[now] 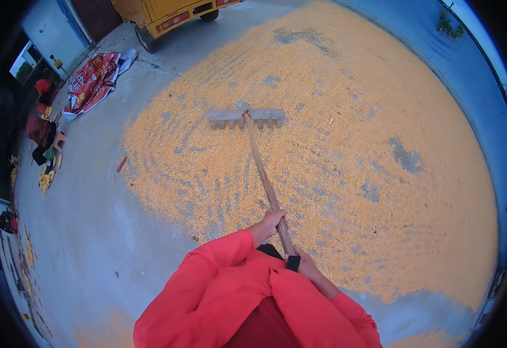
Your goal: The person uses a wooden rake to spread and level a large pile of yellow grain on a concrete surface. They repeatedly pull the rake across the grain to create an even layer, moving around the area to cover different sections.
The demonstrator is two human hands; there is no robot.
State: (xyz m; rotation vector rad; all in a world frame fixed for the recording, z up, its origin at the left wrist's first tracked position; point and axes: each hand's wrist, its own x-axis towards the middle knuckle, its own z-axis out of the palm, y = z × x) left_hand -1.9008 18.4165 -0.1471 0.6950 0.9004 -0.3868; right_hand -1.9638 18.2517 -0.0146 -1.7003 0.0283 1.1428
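Observation:
A wooden rake (260, 161) reaches forward from my body, its wide toothed head lying among yellow corn kernels (346, 174) spread thinly over the concrete. My left hand (273, 224) is wrapped round the handle farther up the shaft. Closer to my body, my right hand (307, 264) grips the handle near its end, with a black band at the wrist. Both sleeves are red. Curved streaks of bare concrete run through the kernels around the rake's head.
A yellow truck (166, 17) stands at the far left, near a crumpled red printed tarp (94, 81). At the left edge a person in dark red (40, 130) sits beside corn cobs (46, 178). A blue wall (468, 87) bounds the right side.

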